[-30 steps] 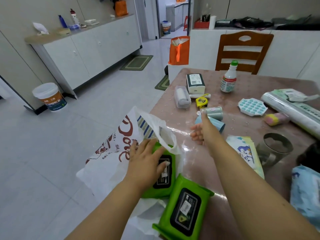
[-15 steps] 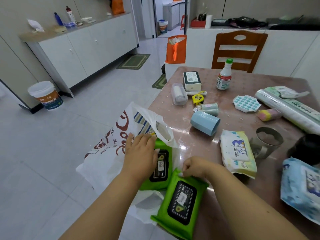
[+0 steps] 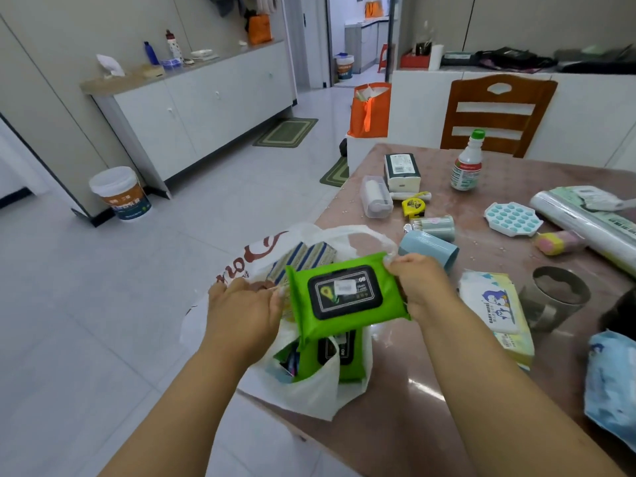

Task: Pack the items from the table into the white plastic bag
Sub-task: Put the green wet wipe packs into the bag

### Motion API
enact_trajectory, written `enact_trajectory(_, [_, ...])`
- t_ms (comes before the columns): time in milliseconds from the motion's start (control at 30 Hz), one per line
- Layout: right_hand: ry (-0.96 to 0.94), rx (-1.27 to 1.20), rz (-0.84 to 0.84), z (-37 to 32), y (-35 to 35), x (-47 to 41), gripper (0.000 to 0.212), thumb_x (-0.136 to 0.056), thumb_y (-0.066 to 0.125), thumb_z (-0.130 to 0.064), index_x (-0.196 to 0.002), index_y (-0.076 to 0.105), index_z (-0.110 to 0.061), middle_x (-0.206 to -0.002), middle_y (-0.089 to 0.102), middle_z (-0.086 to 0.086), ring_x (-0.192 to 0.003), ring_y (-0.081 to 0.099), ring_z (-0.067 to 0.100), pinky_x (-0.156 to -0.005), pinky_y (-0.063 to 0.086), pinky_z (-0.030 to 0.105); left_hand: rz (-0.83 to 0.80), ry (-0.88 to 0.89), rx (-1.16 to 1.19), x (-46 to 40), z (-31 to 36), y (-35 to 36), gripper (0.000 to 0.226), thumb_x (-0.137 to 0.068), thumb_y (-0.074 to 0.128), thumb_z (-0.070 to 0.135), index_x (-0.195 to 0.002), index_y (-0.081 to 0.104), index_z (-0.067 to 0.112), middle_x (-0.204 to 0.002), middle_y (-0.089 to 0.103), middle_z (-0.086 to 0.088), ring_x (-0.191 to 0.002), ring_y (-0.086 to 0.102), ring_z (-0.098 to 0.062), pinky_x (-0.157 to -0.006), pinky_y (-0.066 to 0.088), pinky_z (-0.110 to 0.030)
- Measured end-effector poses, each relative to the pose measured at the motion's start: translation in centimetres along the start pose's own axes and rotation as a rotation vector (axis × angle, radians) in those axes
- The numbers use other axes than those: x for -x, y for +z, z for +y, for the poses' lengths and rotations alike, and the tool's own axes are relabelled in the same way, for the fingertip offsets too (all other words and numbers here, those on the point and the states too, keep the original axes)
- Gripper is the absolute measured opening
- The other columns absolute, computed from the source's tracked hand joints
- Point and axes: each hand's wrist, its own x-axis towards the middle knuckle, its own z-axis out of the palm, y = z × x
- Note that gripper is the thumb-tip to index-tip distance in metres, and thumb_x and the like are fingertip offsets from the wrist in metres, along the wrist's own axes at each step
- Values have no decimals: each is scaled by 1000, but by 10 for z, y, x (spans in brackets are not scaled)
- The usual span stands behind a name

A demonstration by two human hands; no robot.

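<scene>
Lifted off the table (image 3: 395, 425), green wipes pack (image 3: 346, 297) now over bag (image 3: 309, 390).

**Table surface: contents**

Brown table (image 3: 395, 425) carries a white plastic bag (image 3: 309, 394) at its left edge, blue cup (image 3: 428, 251) on its side, upright bottle (image 3: 467, 166), tape measure (image 3: 414, 206), tissue box (image 3: 402, 170), metal mug (image 3: 550, 297), wipes packs (image 3: 495, 311), wrap roll (image 3: 581, 225).

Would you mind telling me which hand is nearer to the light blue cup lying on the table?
Right. The right hand is just beside the blue cup; the left hand is farther away, across the green wipes pack.
</scene>
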Motion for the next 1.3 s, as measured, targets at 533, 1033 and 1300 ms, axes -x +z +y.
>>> enact_trajectory(533, [-112,272,37,-14,57,17,26,-87,65,-18,-64,56,-12,-72,60,7,-71,59,21,-65,51,40,68,261,499,12,-11,-24,21,-65,79,46,-72,77,26,-70,56,9,-72,45,-4,-73,38,-36])
enact_trajectory(1033, [-166,822,-494,-53,16,15,25,-88,60,-38,-92,62,-14,-83,57,-2,-75,55,12,-74,46,27,133,-3,1046,-40,21,-51,31,-88,66,20,-65,59,1,-51,56,-4,-45,46,-3,-49,38,-10])
enact_trajectory(1300, [-164,812,-614,-37,19,11,28,-93,41,-32,-78,65,-28,-121,62,3,-117,49,20,-105,28,36,110,50,1062,-65,36,-37,34,-90,63,27,-69,55,0,-58,53,-10,-50,44,-5,-54,41,-21])
